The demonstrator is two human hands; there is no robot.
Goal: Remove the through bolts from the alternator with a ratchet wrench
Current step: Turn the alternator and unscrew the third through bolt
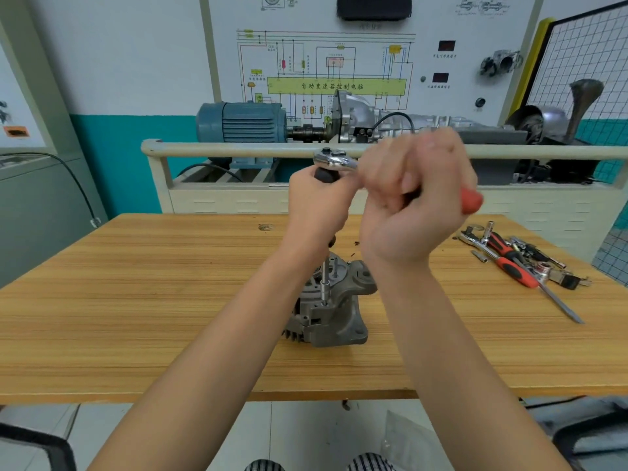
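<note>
Right hand [413,202] nearest camera, blurred, fist wrapped round red-handled ratchet wrench [470,200], above alternator [334,307]. Left hand [317,202] left of ratchet head [334,160], fingers curled round black grip [326,175] of long extension [324,283]. Extension drops to through bolt on alternator top face; bolt itself too small to tell. Alternator stands on wooden table [136,300]; spare tools [520,260] well right of it. Advice: keep extension plumb, steady top, short even swings so socket stays seated.
</note>
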